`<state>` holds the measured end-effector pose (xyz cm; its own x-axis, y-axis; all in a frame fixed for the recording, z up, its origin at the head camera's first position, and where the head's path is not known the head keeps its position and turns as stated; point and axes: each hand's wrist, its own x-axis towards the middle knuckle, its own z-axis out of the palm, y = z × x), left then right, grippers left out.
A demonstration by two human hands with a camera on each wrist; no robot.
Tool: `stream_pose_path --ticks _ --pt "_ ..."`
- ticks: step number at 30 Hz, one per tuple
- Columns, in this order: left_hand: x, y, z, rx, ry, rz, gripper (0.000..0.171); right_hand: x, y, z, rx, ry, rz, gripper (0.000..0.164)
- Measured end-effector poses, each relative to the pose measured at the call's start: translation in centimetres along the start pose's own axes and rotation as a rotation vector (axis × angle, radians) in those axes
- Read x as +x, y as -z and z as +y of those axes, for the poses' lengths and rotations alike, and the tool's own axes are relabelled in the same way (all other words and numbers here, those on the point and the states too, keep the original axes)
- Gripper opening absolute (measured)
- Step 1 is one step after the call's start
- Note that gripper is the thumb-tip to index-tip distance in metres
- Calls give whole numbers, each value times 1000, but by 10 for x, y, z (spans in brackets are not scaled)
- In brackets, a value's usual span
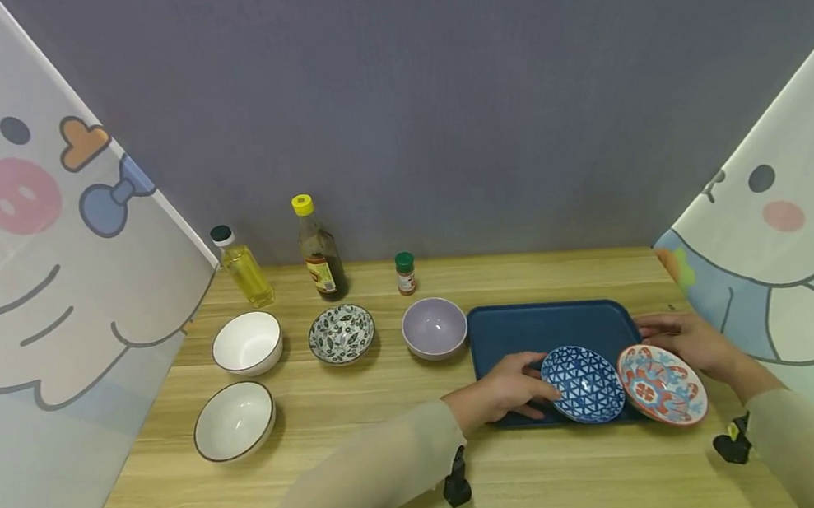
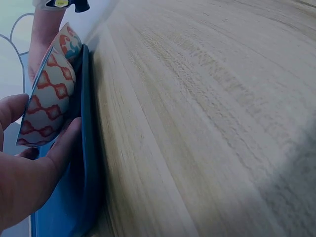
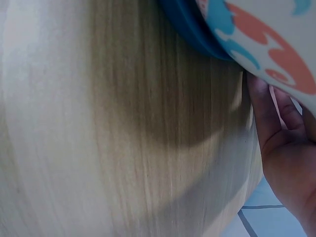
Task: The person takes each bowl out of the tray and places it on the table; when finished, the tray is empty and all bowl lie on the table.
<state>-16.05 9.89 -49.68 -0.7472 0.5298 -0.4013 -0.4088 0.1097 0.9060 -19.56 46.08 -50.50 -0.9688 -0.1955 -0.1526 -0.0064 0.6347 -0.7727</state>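
A blue-and-white bowl (image 1: pixel 583 384) with a triangle pattern sits tilted over the front part of the blue tray (image 1: pixel 541 324). My left hand (image 1: pixel 512 388) pinches this bowl, thumb at its rim and fingers low against its side; its outside shows red patches (image 2: pixel 49 96) in the left wrist view. Beside it, a red-and-blue patterned bowl (image 1: pixel 662 386) leans over the tray's right edge. Behind that bowl is my right hand (image 1: pixel 692 340), fingers reaching to the tray's right rim. In the right wrist view the bowl hides its fingertips, so I cannot tell what they grip.
A lilac bowl (image 1: pixel 435 330) stands just left of the tray, then a leaf-patterned bowl (image 1: pixel 342 334) and two white bowls (image 1: pixel 247 344). Along the back are an oil bottle (image 1: pixel 247 272), a dark sauce bottle (image 1: pixel 322 261) and a green-capped spice jar (image 1: pixel 405 274).
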Motion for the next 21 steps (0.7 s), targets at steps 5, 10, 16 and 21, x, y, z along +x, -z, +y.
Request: stream_pose_path --ticks 5,10,16,21 --pt "1 -2 -1 -23 8 -10 66 0 0 -1 11 -13 -8 48" --pt "-1 -2 -2 -82 20 -11 58 0 0 -2 -20 -17 -9 48" --pt "-2 -1 -3 -126 21 10 50 0 1 -4 -83 -6 -12 48" --pt "-2 -1 -2 -108 3 23 43 1 3 -5 -116 -6 -22 47"
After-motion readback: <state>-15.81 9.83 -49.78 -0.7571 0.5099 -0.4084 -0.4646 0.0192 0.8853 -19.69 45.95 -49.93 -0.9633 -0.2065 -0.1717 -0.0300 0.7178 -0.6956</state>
